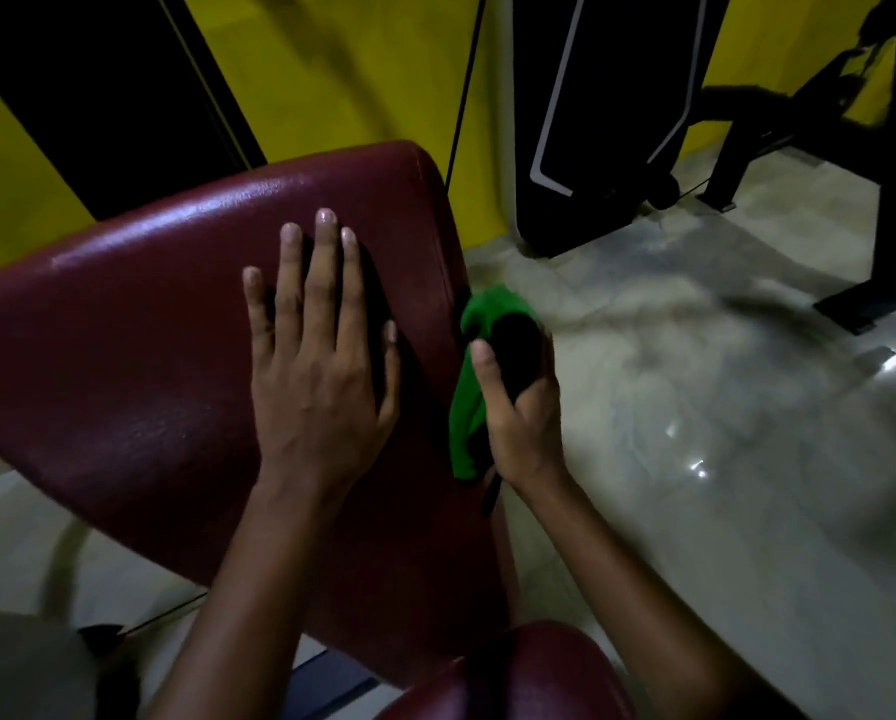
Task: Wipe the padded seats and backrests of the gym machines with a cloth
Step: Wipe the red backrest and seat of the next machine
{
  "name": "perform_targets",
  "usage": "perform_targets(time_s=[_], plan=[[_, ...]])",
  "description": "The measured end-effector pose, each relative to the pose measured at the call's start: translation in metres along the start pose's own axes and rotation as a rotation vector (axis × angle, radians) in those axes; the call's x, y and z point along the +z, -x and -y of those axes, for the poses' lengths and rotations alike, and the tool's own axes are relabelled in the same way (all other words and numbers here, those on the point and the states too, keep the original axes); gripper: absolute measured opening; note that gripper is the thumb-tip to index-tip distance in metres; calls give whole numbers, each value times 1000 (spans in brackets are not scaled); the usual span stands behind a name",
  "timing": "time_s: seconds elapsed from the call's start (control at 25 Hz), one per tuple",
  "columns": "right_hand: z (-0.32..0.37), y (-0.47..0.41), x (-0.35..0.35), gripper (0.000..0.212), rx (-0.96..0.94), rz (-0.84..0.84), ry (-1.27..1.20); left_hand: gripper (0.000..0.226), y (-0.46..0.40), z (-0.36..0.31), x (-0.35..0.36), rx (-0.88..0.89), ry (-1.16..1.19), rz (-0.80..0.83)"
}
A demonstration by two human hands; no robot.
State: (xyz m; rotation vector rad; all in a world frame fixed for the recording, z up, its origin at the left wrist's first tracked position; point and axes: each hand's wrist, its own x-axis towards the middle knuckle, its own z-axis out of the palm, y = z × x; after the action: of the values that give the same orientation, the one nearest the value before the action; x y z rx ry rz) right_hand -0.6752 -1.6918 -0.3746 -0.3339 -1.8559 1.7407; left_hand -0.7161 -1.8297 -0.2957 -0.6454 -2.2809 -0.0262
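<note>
A wide maroon padded pad of a gym machine fills the left and middle of the head view. My left hand lies flat on it with the fingers straight and spread. At the pad's right edge my right hand grips a bunched green cloth, which hangs against the side of the pad. A second maroon padded part shows at the bottom, partly cut off by the frame.
Black gym machine frames stand at the back right on a glossy pale tiled floor. A yellow wall with a black stripe runs behind the pad. A thin black cable hangs just beyond the pad's top right corner.
</note>
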Motion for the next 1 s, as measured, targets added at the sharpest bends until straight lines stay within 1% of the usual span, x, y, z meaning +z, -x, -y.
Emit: perform_targets(time_s=[0.12, 0.16, 0.2, 0.28, 0.4, 0.48, 0.52, 0.56, 0.6, 0.64, 0.72, 0.76, 0.8, 0.84, 0.88, 1.0], plan=[[-39, 25, -6, 60, 319, 42, 57, 59, 23, -9, 5, -7, -3, -2], [-41, 21, -7, 60, 396, 42, 69, 60, 30, -14, 7, -14, -1, 7], [-37, 13, -6, 57, 427, 27, 73, 61, 36, -18, 8, -19, -1, 16], [-14, -8, -3, 50, 362, 9, 64, 64, 48, -25, 11, -15, -7, 40], [10, -14, 6, 47, 128, -58, 38, 73, 57, -28, 14, 2, -38, 77], [0, 6, 9, 53, -60, -108, 82, 71, 58, -28, 15, -4, -33, 66], [-13, 17, 10, 53, -103, -116, 87, 67, 59, -29, 16, -13, -26, 52], [-25, 26, 9, 49, -95, -114, 78, 65, 59, -30, 17, -21, -17, 42], [-38, 32, 7, 44, -32, -113, 70, 63, 61, -31, 19, -27, -11, 36], [-48, 36, 5, 40, 88, -106, 56, 63, 62, -32, 20, -34, -6, 34], [-63, 33, 0, 38, 404, -68, 56, 63, 66, -34, 23, -45, 8, 37], [-66, 26, -3, 38, 516, -53, 74, 62, 68, -35, 23, -49, 10, 37], [-64, 18, -3, 39, 566, -42, 94, 62, 70, -35, 24, -50, 8, 38], [-57, 10, -4, 39, 559, -42, 91, 62, 72, -36, 24, -48, 5, 39], [-48, 5, -3, 39, 512, -49, 56, 62, 73, -37, 25, -42, 3, 41], [-26, 11, 3, 31, 218, -113, -99, 61, 80, -38, 28, -32, 4, 39]])
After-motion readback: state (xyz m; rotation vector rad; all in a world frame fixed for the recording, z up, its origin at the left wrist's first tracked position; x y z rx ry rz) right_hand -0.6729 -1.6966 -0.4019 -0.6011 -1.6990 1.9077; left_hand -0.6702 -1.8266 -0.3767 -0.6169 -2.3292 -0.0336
